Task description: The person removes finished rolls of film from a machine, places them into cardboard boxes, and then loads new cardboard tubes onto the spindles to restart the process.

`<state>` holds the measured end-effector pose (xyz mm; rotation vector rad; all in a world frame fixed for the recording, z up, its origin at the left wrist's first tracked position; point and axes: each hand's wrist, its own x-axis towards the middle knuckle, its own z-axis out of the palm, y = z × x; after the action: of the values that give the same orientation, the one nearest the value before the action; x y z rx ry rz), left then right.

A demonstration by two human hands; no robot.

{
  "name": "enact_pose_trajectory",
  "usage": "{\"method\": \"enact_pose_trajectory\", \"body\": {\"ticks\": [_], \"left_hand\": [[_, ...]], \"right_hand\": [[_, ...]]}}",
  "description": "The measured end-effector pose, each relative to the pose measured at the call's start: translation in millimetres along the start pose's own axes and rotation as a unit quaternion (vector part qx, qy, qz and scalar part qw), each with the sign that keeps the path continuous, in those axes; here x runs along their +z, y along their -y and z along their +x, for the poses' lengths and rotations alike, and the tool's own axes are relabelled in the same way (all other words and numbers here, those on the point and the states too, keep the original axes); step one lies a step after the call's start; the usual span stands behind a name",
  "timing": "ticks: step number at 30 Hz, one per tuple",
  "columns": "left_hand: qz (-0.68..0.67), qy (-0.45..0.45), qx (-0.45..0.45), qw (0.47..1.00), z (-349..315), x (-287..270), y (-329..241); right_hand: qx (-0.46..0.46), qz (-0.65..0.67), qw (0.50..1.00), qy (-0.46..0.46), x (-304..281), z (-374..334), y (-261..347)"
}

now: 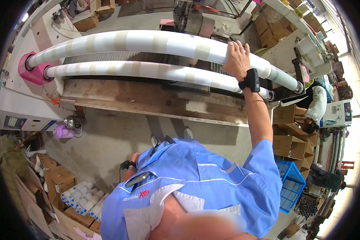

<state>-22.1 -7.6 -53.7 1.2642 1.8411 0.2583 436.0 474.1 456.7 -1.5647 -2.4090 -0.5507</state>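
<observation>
My right hand (238, 60) lies flat on the right part of a long white roller (144, 41), fingers stretched forward over its top. This roller has beige bands at intervals. A second, thinner white roller (148, 70) with similar bands runs parallel on the near side, below my wrist. Both rollers are held at the left by a pink end housing (33, 69) of the machine. My left hand (135, 158) hangs low beside my body, apart from the rollers. Its fingers are hidden, so I cannot see whether it holds anything.
A long worn machine ledge (156, 98) runs below the rollers. At left stand a purple bottle (63, 132) and a box of white rolls (82, 198). Cardboard boxes (288, 147) and a blue crate (290, 186) stand at right. Two other people are farther right.
</observation>
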Motion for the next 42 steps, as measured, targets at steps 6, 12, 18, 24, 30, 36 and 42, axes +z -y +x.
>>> {"method": "enact_pose_trajectory", "body": {"ticks": [6, 12, 18, 24, 30, 36, 42], "left_hand": [[-0.012, 0.005, 0.016, 1.0, -0.4, 7.3, 27.2], [-0.012, 0.022, 0.032, 0.999, -2.1, -36.1, 25.6], [0.221, -0.028, 0.083, 0.971, 4.7, -168.2, -209.1], [0.231, -0.115, 0.18, 0.949, 7.9, -254.6, -362.8], [0.328, -0.133, 0.196, 0.914, 25.9, -267.7, -382.3], [0.244, 0.09, 0.226, 0.939, 11.1, -285.6, -383.8], [0.128, 0.167, 0.178, 0.961, 10.4, -297.8, -383.4]], "right_hand": [[-0.039, 0.081, 0.989, -0.114, 17.0, 10.1, 37.0], [-0.012, 0.108, 0.993, -0.044, 12.5, 21.2, 29.8], [-0.004, 0.074, 0.996, -0.041, 20.2, 11.9, 15.6], [-0.017, 0.033, 0.998, -0.056, 11.6, 21.1, 25.3], [0.007, 0.005, 0.997, -0.071, 28.7, 17.4, 28.9], [0.032, -0.005, 0.997, -0.07, 32.7, 10.0, 26.6], [0.053, -0.012, 0.997, -0.054, 25.4, 7.4, 34.8]]}}
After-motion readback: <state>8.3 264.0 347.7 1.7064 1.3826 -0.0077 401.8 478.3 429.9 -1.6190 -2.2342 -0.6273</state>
